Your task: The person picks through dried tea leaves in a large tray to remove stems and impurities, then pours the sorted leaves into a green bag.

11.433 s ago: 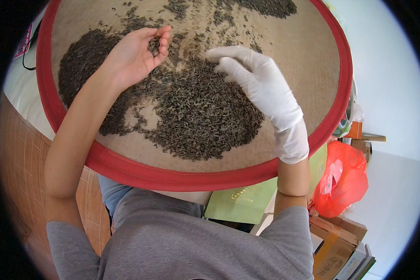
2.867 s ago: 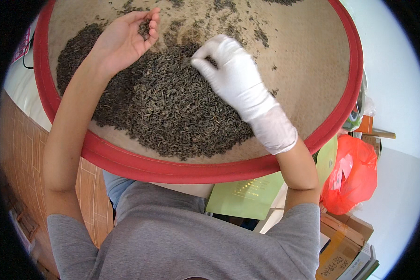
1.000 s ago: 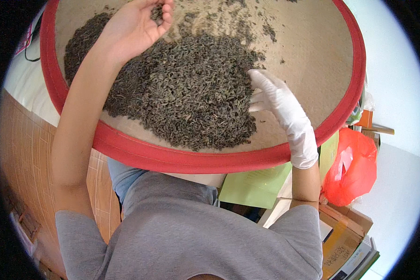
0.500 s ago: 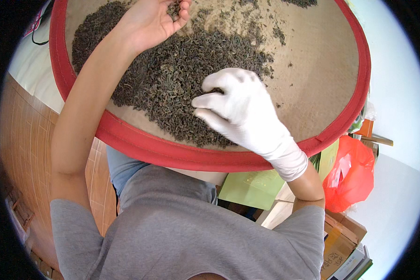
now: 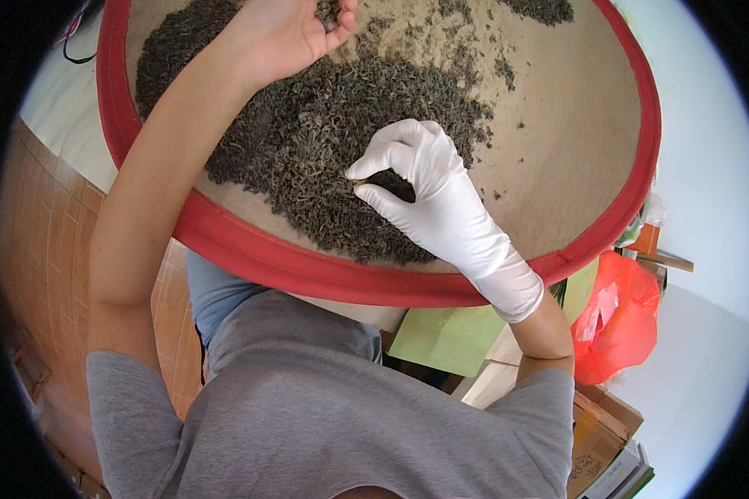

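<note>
Dark, curled dried tea leaves (image 5: 308,158) lie in a broad heap on a large round tray (image 5: 570,150) with a red cloth rim. My right hand (image 5: 424,179), in a white glove, hovers over the heap's right part. Its thumb and forefinger pinch together, and a tiny yellowish-green bit of tea leaf (image 5: 358,182) shows between the tips. At the top edge my bare left hand (image 5: 295,37) is turned palm up above the far side of the heap. Its fingers curl around some dark tea leaves; the frame cuts off part of this hand.
A smaller pile of tea leaves (image 5: 543,8) sits at the tray's far side, with scattered bits between. Right of the tray are a red plastic bag (image 5: 616,316), cardboard boxes (image 5: 597,428) and a pale wall. A light green board (image 5: 441,337) lies below the rim.
My right hand's fingers have come together into a pinch, raised slightly, with a small bit at the tips. My left hand stays cupped over the far side. The whole view has shifted a little.
</note>
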Tool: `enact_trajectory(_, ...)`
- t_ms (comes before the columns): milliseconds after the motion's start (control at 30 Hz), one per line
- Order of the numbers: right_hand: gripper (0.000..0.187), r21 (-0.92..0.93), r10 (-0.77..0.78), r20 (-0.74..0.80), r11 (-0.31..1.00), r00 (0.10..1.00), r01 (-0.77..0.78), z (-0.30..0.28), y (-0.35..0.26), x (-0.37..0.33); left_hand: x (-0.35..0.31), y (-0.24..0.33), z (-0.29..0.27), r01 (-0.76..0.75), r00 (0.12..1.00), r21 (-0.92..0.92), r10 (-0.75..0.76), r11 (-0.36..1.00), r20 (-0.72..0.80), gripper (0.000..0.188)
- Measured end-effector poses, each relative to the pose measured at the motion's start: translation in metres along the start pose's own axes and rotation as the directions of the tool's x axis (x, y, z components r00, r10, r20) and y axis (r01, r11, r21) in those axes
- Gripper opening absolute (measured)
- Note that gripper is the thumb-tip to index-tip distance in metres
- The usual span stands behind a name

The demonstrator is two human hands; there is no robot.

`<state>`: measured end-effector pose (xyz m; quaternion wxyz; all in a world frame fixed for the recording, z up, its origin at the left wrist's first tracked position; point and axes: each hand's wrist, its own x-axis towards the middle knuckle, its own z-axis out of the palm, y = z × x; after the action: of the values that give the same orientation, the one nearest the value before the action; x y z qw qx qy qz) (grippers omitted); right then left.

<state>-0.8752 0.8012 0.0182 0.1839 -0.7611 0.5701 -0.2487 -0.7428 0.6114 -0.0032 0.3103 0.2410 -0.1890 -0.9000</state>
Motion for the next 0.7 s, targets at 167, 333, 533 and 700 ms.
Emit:
enact_trajectory(167,0.015,0.340,0.164,0.014,0.927,0.986,-0.159,-0.009,-0.002,0.003,0.015,0.001,-0.030,0.011,0.977,0.046,-0.020,0.999,0.214,0.023)
enact_trajectory(333,0.011,0.698,0.340,0.114,0.641,0.933,-0.319,-0.017,0.000,0.003,0.002,-0.011,-0.009,-0.027,0.992,0.121,0.011,0.992,0.127,0.023)
enact_trajectory(533,0.012,0.750,0.361,0.167,0.558,0.917,-0.356,-0.032,-0.007,0.009,-0.007,-0.015,0.002,-0.018,0.996,0.166,0.004,0.986,0.086,0.021)
enact_trajectory(700,0.013,0.783,0.502,0.060,0.512,0.863,-0.353,-0.039,-0.003,0.013,-0.014,-0.023,0.011,0.121,0.964,0.261,-0.176,0.958,0.197,0.019)
